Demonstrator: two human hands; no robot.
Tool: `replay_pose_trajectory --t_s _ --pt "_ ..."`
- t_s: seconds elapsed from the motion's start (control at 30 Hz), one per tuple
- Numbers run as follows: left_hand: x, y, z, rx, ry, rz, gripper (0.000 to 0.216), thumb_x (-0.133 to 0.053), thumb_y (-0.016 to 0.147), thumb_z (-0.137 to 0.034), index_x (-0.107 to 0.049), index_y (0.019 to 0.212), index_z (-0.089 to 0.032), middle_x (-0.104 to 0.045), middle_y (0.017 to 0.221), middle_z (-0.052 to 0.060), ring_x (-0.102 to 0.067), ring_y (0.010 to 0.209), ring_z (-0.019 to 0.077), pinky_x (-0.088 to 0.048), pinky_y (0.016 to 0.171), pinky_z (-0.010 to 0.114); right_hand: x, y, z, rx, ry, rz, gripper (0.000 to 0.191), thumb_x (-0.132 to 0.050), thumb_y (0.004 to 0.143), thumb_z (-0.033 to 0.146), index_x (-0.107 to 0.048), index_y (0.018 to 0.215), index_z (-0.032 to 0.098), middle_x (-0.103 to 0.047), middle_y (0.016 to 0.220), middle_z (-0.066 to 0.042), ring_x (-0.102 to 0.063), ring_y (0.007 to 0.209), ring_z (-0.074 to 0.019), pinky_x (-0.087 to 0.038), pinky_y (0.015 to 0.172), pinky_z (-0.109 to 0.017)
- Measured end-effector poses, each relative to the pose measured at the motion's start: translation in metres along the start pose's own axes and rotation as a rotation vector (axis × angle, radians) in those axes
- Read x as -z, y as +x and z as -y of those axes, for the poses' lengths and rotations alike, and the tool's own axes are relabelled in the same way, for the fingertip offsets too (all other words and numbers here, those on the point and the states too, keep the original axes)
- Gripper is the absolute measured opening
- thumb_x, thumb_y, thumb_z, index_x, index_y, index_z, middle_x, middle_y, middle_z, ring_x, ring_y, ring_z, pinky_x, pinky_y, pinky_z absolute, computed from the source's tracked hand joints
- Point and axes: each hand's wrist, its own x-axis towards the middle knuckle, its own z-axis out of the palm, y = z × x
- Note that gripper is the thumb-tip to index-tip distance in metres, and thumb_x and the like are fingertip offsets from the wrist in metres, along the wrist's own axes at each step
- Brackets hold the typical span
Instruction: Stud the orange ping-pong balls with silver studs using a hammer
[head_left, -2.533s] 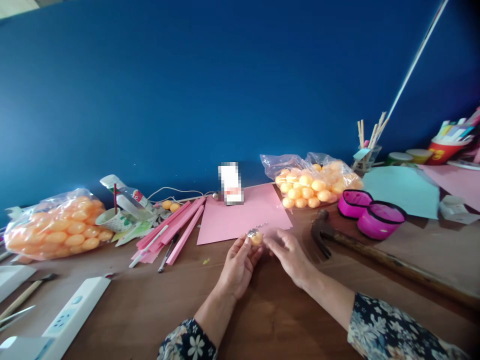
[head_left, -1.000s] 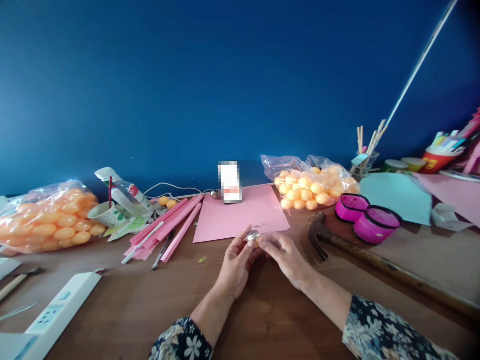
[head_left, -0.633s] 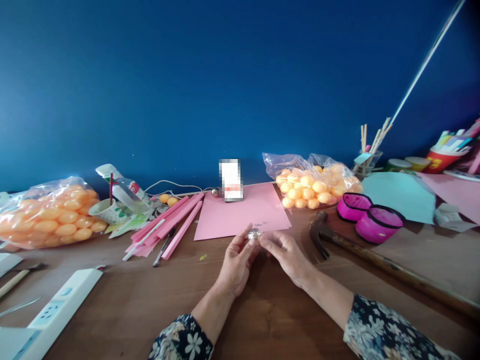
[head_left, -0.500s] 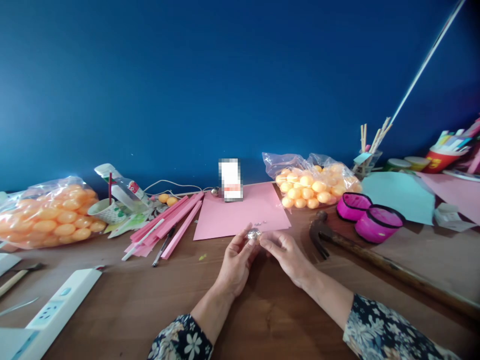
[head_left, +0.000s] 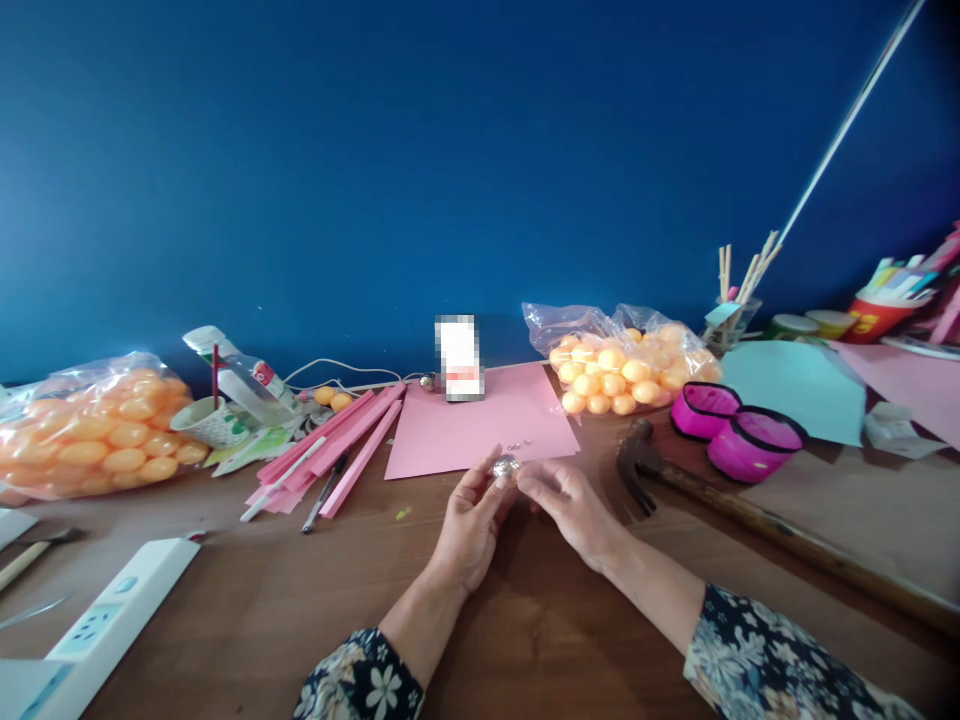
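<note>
A small shiny silver ball (head_left: 507, 467) is held up between my two hands, over the near edge of the pink paper (head_left: 480, 430). My left hand (head_left: 472, 525) grips it from the left between thumb and fingers. From the right, my right hand (head_left: 566, 505) has its thumb and forefinger pinched at the ball's side; whether a tiny piece sits between them is too small to make out. Several tiny silver bits (head_left: 519, 445) lie on the paper just beyond the ball.
Right of my hands lies a claw hammer (head_left: 705, 490), near two magenta bands (head_left: 756, 445). Bags of orange balls (head_left: 600, 380) stand at the back. Pink strips (head_left: 345, 440) and a pen (head_left: 324, 495) lie left, with a power strip (head_left: 124, 600) nearer me.
The whole view has shifted very slightly. Both hands keep nearly the same pose around the silver ball.
</note>
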Motion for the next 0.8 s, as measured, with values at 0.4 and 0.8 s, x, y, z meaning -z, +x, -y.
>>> replay_pose_trajectory --t_s 0.4,0.8 --pt "0.0011 0.0003 0.0008 -0.004 0.007 -0.009 0.048 -0.064 0.074 -0.018 -0.053 0.120 -0.022 -0.064 0.106 0.006 -0.059 0.096 0.0155 -0.040 0.093 0.032 0.0002 0.0006 0.0018 -0.001 0.006 0.004 0.025 -0.060 0.075 0.040 -0.063 0.080 0.016 -0.061 0.075 -0.002 -0.049 0.061 -0.0121 -0.042 0.057 -0.024" --pt "-0.0001 0.0007 -0.0001 -0.002 0.019 -0.008 0.046 -0.063 0.075 -0.017 -0.053 0.120 -0.023 -0.064 0.106 0.005 -0.058 0.097 0.0151 -0.039 0.094 0.032 0.0001 -0.0002 0.0018 -0.002 -0.006 0.016 0.021 -0.057 0.078 0.035 -0.061 0.082 0.015 -0.060 0.077 -0.002 -0.049 0.065 -0.0120 -0.041 0.058 -0.024"
